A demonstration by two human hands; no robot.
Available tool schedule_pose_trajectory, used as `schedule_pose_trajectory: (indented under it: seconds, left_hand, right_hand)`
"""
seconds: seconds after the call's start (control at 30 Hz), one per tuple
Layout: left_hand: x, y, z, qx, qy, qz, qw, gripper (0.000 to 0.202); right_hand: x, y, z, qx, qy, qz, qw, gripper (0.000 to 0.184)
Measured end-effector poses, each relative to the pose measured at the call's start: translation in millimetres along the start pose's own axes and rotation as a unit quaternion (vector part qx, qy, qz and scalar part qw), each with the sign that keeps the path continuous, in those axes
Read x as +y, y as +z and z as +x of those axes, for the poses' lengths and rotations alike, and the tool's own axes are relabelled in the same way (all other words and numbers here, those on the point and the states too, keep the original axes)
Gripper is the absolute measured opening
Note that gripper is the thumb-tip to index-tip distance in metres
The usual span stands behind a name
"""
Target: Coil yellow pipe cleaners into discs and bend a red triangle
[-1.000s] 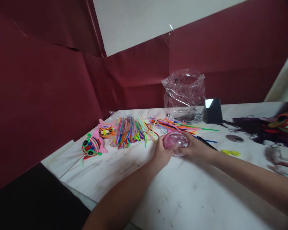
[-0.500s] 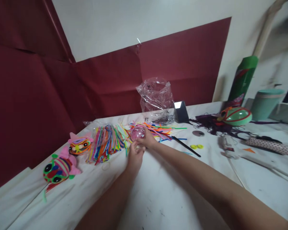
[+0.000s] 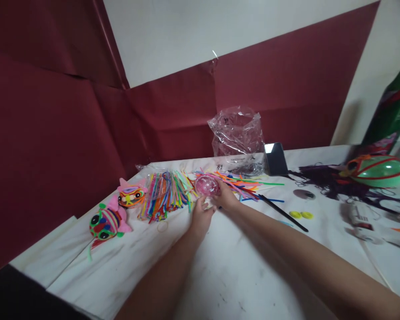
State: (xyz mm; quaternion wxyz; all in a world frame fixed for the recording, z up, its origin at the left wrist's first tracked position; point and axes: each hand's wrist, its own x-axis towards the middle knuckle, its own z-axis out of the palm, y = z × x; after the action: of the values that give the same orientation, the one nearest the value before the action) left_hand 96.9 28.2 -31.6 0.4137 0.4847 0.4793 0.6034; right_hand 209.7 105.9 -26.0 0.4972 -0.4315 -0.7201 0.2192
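A see-through pink ball (image 3: 206,185) with pale specks is between my hands, just in front of the heaped craft stems. My right hand (image 3: 227,196) is closed around its right side. At its near underside is my left hand (image 3: 203,215), with its fingers curled against the ball; the exact contact is partly hidden. Behind the ball lie loose pipe cleaners (image 3: 243,183) in many colours. To the left, a clear packet of pipe cleaners (image 3: 166,193) spreads across the white table.
Two decorated fish-like figures (image 3: 108,222) lie at left. A clear plastic bag (image 3: 238,138) and a phone (image 3: 276,159) stand at the back. Rightward are a black stick (image 3: 283,213), yellow discs (image 3: 301,214), a glue gun (image 3: 362,218) and a green balloon-like shape (image 3: 382,171) with red strips.
My view has turned left, so everything sits further right in the picture. Both hands stay at the pink ball, with the left hand's fingers slightly lower on it.
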Motion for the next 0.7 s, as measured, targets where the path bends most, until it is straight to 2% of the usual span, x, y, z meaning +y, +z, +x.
schedule_pose_trajectory:
  seconds: [0.27, 0.37, 0.43, 0.5, 0.6, 0.7]
  left_hand:
    - [-4.0, -0.4, 0.9, 0.015, 0.026, 0.060, 0.998, 0.031]
    - [-4.4, -0.5, 0.7, 0.016, 0.043, 0.074, 0.996, 0.028]
    - [-2.7, -0.5, 0.3, 0.020, 0.053, 0.078, 0.995, 0.024]
    - [0.5, 0.0, -0.7, 0.026, 0.062, 0.081, 0.994, 0.019]
    - [6.3, 2.1, -4.4, 0.030, 0.073, 0.089, 0.993, 0.013]
    - [10.5, 5.8, -10.5, 0.023, 0.082, 0.101, 0.991, 0.017]
  right_hand:
    - [-10.5, -8.9, 3.2, -0.011, 0.008, 0.000, 1.000, 0.080]
    - [-9.6, -13.7, 3.4, -0.012, 0.013, -0.011, 1.000, 0.079]
    - [-9.0, -22.3, 7.5, 0.003, 0.019, -0.021, 1.000, 0.071]
    - [-9.4, -39.5, 15.2, 0.030, 0.029, -0.036, 0.998, 0.053]
    - [-11.3, -82.7, 28.5, 0.096, 0.048, -0.070, 0.992, 0.022]
    - [-10.6, -133.7, 34.0, 0.177, 0.063, -0.109, 0.976, 0.023]
